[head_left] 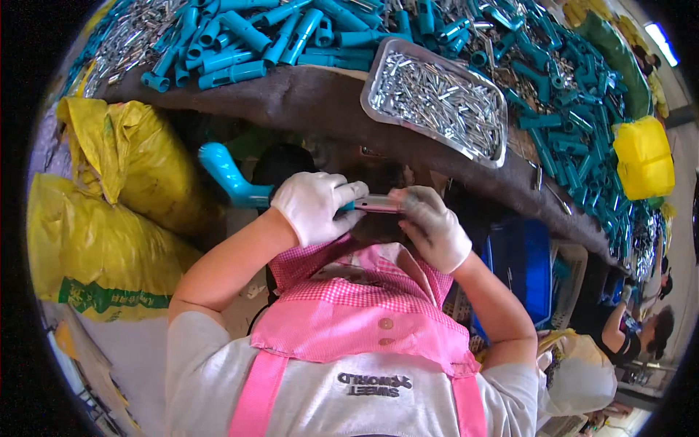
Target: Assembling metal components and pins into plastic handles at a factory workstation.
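Note:
My left hand [314, 206], in a white glove, grips a teal plastic handle part [227, 175] that sticks out to the left. My right hand [435, 229], also gloved, pinches a thin metal pin [378, 205] whose end meets the teal part at my left fingers. Both hands are held close together in front of my chest, below the table edge. A pink checked apron [349, 306] covers my front.
A metal tray [437, 102] full of metal pins sits on the dark table [306, 98]. Heaps of teal plastic parts [262, 36] cover the table's far side and right. Yellow sacks [109, 197] stand at left, a yellow container [644, 159] at right. Another person [641, 328] works at lower right.

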`<state>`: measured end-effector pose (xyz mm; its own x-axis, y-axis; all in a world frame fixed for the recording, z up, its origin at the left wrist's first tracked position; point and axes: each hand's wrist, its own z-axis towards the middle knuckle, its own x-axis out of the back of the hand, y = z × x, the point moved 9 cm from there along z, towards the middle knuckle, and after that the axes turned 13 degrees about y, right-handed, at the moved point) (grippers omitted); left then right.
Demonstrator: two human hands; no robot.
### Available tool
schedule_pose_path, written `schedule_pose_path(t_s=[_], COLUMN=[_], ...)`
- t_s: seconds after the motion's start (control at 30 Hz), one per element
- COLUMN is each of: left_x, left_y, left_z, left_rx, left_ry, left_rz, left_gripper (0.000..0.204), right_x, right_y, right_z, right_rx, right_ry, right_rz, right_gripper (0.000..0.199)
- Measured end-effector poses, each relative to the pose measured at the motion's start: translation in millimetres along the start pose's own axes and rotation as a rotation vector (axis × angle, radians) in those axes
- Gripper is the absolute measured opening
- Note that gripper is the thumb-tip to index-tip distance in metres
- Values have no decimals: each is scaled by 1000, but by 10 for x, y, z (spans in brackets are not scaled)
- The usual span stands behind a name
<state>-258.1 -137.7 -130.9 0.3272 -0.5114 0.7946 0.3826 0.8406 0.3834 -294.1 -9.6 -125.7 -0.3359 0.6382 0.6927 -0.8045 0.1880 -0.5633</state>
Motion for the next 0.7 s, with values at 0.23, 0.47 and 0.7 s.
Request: schedule_pose_path(t_s=[0.23,0.47,0.7], left_x=[-1,43,22], left_y=[7,-69,84], left_z=[-26,-25,35], left_rx=[57,92,-22], left_ry=[-96,-50,-13], left_rz=[-78,-57,23], left_gripper=[27,24,21], right_x=[51,-131,-314], right_y=[300,462,544], right_z=[-122,-208,-374], right_rx=[-456,-889,-941], right_ry=[211,-39,-77], right_rz=[367,762,920], right_gripper=[33,34,30])
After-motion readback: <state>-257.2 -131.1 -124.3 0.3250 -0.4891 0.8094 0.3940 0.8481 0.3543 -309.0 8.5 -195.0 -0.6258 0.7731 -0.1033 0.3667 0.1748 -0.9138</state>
